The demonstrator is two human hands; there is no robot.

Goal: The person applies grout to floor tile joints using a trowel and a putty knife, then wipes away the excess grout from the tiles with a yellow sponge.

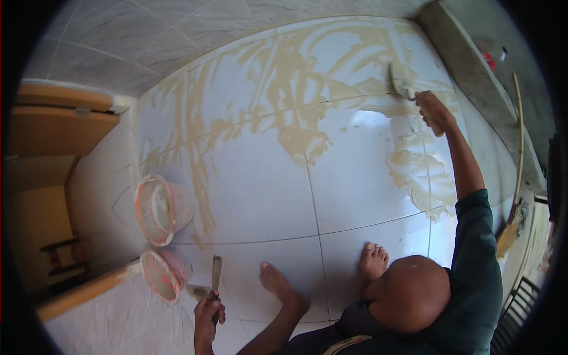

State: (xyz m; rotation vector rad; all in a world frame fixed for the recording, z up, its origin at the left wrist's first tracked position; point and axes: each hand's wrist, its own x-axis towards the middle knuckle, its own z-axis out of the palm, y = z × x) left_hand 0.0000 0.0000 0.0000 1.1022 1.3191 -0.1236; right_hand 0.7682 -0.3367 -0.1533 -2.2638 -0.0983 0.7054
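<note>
Knee [411, 296]: bent and closest, the right foot [373, 260] flat on the tiles [260, 204]; the crouch probably lets the right arm reach far.
Right hand [433, 112]: fingers closed around the handle of the trowel [400, 83], at far right; gripped behind the blade, likely so that it can lie low. Whether it touches, I cannot tell.
Left hand [209, 313]: fingers wrapped around the scraper [217, 271], blade pointing far; a second blade [197, 291] shows beside it.
Paste [303, 145]: tan, smeared over the far tiles and along joints, thicker at right.
Far bucket [183, 207]: walls smeared, a pale round patch inside.
Near bucket [180, 264]: beside it, greyish inside, depth unclear; both stand at left, seemingly for the left hand's reach.
</note>
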